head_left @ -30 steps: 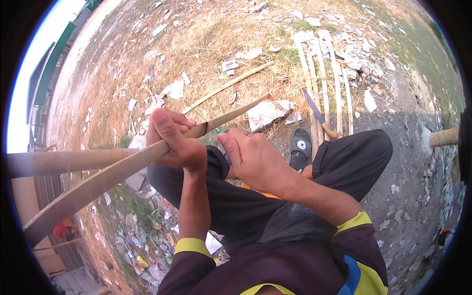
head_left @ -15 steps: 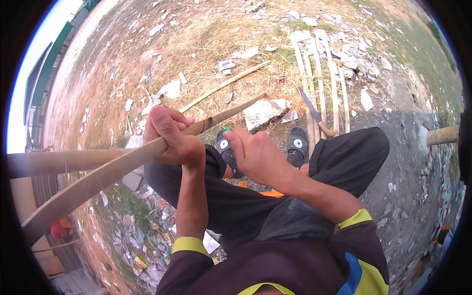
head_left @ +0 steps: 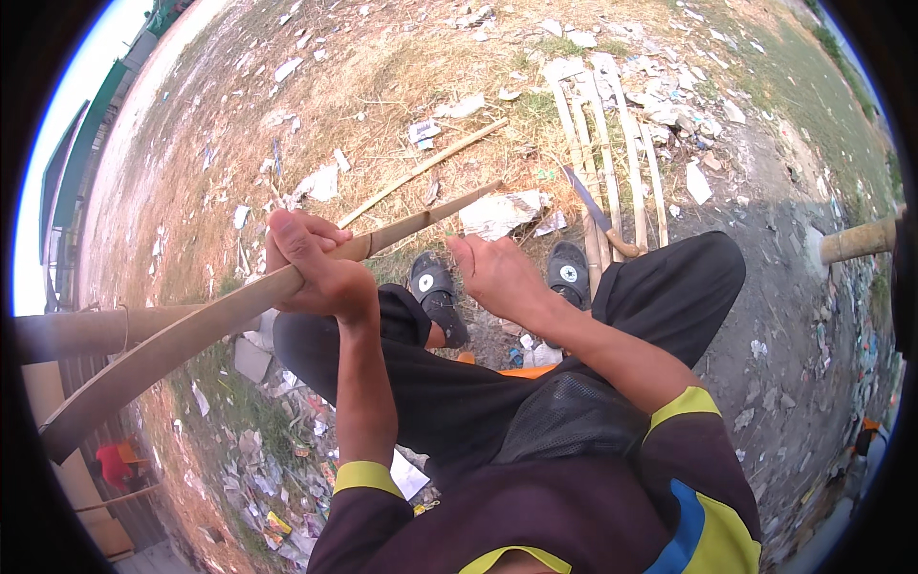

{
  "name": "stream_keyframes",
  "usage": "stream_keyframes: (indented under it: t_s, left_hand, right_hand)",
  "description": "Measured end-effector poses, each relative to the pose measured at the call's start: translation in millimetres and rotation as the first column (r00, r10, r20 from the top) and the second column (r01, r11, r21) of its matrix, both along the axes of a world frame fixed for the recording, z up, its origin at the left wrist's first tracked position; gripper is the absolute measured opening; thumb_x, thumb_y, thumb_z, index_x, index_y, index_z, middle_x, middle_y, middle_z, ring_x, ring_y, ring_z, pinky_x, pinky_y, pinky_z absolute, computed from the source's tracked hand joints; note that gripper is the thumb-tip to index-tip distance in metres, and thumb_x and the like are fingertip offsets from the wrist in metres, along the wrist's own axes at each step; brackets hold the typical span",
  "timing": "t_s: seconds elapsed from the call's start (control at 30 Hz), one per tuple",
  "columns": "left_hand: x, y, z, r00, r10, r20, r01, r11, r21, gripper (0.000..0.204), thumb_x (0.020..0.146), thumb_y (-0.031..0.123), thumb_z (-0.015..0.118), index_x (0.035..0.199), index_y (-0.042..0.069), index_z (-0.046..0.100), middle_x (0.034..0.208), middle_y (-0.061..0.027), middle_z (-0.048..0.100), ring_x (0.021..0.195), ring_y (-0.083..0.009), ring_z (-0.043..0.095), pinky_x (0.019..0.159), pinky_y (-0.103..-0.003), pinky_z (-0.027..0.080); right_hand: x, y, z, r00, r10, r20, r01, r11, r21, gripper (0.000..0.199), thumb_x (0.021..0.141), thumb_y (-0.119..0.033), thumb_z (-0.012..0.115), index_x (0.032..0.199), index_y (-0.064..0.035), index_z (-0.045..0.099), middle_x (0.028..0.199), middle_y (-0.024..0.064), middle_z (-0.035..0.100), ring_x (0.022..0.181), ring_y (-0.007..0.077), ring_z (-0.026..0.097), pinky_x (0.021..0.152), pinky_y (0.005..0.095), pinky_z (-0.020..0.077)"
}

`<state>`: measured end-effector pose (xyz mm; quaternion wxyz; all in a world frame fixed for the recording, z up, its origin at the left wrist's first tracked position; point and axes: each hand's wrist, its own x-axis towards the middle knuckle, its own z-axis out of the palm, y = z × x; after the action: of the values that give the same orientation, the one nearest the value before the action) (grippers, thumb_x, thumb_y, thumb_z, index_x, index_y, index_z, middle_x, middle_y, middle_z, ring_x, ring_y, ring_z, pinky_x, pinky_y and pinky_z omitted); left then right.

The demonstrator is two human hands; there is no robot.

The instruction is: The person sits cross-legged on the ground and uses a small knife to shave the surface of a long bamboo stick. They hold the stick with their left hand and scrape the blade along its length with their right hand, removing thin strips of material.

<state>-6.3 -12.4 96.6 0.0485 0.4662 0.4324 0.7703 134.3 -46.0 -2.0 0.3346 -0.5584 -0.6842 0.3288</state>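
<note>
My left hand (head_left: 323,268) is closed round a long, flat bamboo strip (head_left: 191,328). The strip slants from the lower left up to a narrow tip in front of my feet, with a dark mark just beyond my fingers. To its right, my right hand (head_left: 499,279) is closed in a pinch, apart from the strip. A small hint of green shows at its fingertips, too small to name. A knife (head_left: 587,198) with a wooden handle lies across several split bamboo strips (head_left: 623,134) on the ground ahead to the right.
Another thin bamboo strip (head_left: 421,172) lies on the dry grass ahead. Thick bamboo poles stand at the left (head_left: 86,333) and right (head_left: 861,239). My sandalled feet (head_left: 437,287) rest on the ground, my knees spread. Scraps of litter (head_left: 497,214) lie all around, and a red object (head_left: 117,466) is at lower left.
My hands have drawn apart: the left has shifted left with the bamboo strip, the right slightly right. The bright green bit at my right fingertips now barely shows.
</note>
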Motion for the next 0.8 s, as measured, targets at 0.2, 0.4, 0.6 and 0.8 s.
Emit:
stream_keyframes:
  t_s: [0.2, 0.4, 0.6, 0.8]
  left_hand:
    - [5, -2, -4, 0.998, -0.049, 0.04, 0.049, 0.999, 0.001, 0.042, 0.099, 0.017, 0.045, 0.059, 0.003, 0.045, 0.049, -0.0024, 0.042, 0.041, -0.0098, 0.04, 0.04, -0.023, 0.031]
    - [-2, -2, -6, 0.998, -0.054, 0.025, 0.054, 0.998, 0.016, 0.041, 0.099, 0.015, 0.045, 0.059, 0.003, 0.045, 0.049, -0.0027, 0.042, 0.041, -0.0099, 0.04, 0.041, -0.023, 0.03]
    - [-1, 3, -1, 0.998, -0.047, 0.035, 0.046, 0.999, 0.027, 0.04, 0.098, 0.015, 0.046, 0.06, 0.002, 0.046, 0.049, -0.0028, 0.044, 0.041, -0.0097, 0.041, 0.042, -0.023, 0.031]
    - [5, -6, -1, 0.998, -0.048, 0.038, 0.048, 0.999, -0.011, 0.04, 0.098, 0.016, 0.048, 0.06, 0.006, 0.04, 0.05, -0.0034, 0.041, 0.041, -0.0107, 0.038, 0.041, -0.024, 0.032]
  right_hand:
    - [-4, -1, -11, 0.999, -0.032, -0.022, 0.034, 0.995, 0.095, 0.037, 0.098, -0.026, 0.043, 0.082, 0.0012, 0.061, 0.063, 0.0271, 0.056, 0.061, 0.0464, 0.057, 0.056, 0.0501, 0.0465]
    - [-3, -1, -6, 1.0, 0.007, -0.004, -0.007, 1.0, -0.02, 0.04, 0.099, -0.029, 0.039, 0.086, 0.0013, 0.062, 0.067, 0.0272, 0.058, 0.067, 0.0453, 0.059, 0.064, 0.0517, 0.0468]
    - [16, 32, -66, 0.989, -0.067, 0.132, 0.075, 0.996, -0.052, 0.036, 0.099, -0.027, 0.039, 0.09, 0.0004, 0.062, 0.073, 0.0255, 0.061, 0.071, 0.0458, 0.059, 0.067, 0.0523, 0.0462]
    - [12, 34, -91, 0.987, -0.093, 0.131, 0.101, 0.993, -0.056, 0.044, 0.1, -0.029, 0.035, 0.082, 0.0006, 0.061, 0.079, 0.0297, 0.06, 0.078, 0.0448, 0.059, 0.073, 0.0517, 0.0453]
